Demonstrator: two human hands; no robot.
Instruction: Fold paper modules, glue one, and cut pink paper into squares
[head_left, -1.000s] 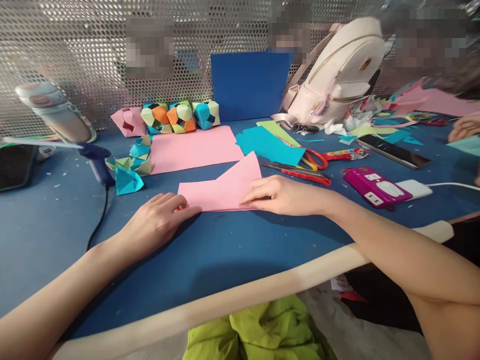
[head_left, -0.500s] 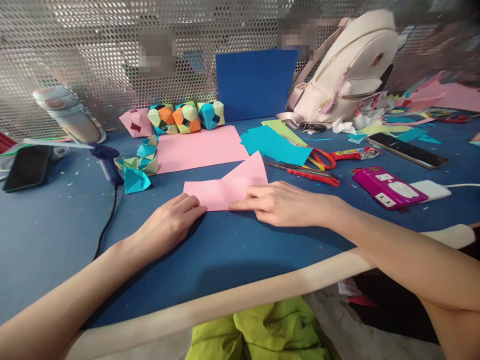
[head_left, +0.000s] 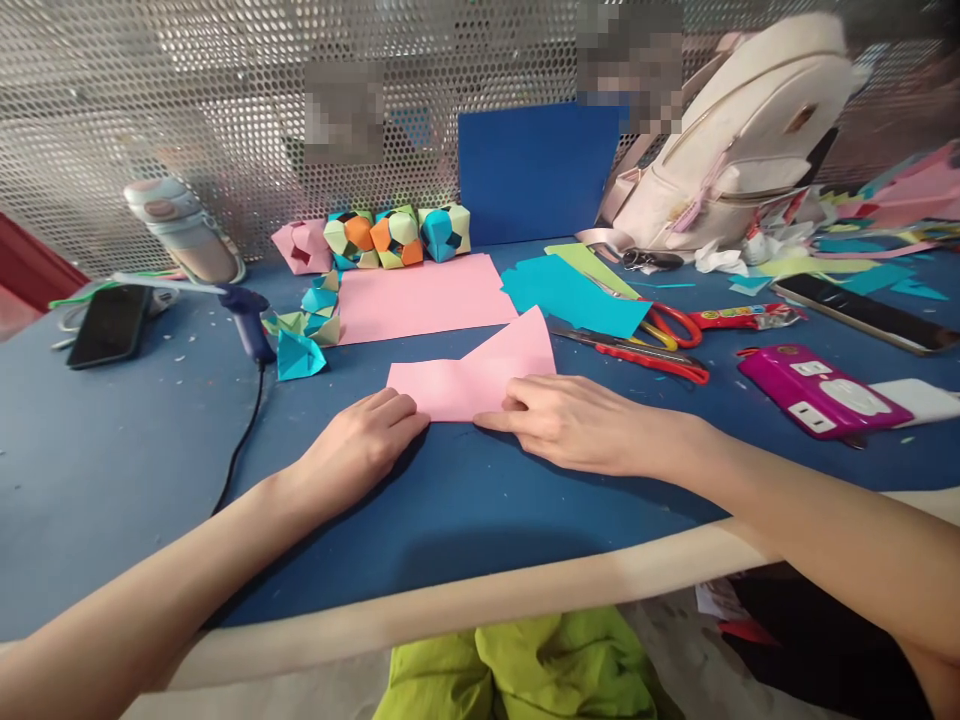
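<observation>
Pink folded paper lies on the blue desk, in front of me. Its long side runs left to right, and its tall corner points away from me, on the right. My left hand touches the left end, my right hand the right part. Fingers are bunched; I cannot tell if they pinch.

Two bare forearms cross the near edge of the table; left hand lies palm-down, fingers bent; right hand extends its index finger leftward.
</observation>
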